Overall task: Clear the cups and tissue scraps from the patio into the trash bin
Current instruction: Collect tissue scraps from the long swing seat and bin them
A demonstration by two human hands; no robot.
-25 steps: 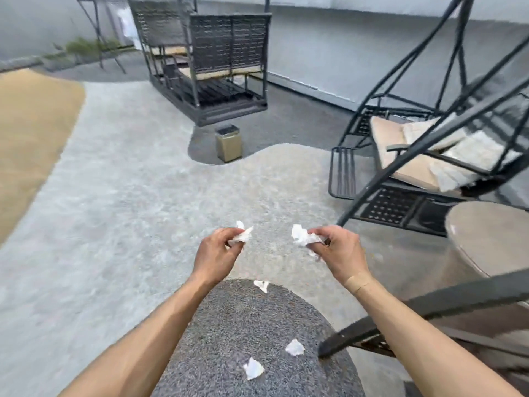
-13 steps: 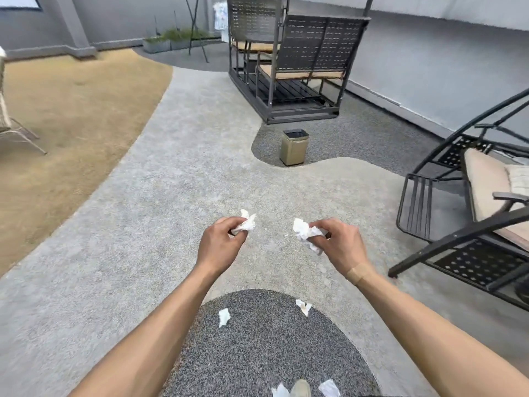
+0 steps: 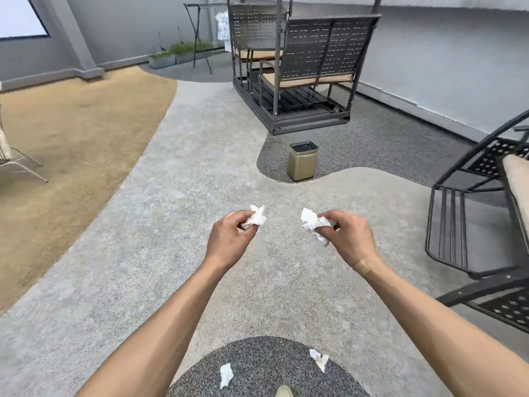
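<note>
Your left hand (image 3: 229,239) pinches a crumpled tissue wad (image 3: 255,217); your right hand (image 3: 347,239) grips another tissue clump (image 3: 314,224), fingers curled round it. Both are held out in front over the grey patio floor (image 3: 186,224). The gold trash bin (image 3: 303,161) stands open ahead, well apart. Two tissue scraps (image 3: 226,374) lie on the dark patch near your shoe (image 3: 284,391).

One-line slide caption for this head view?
Left hand and right hand each pinch tissue scraps, gold trash bin ahead, two scraps underfoot.
</note>
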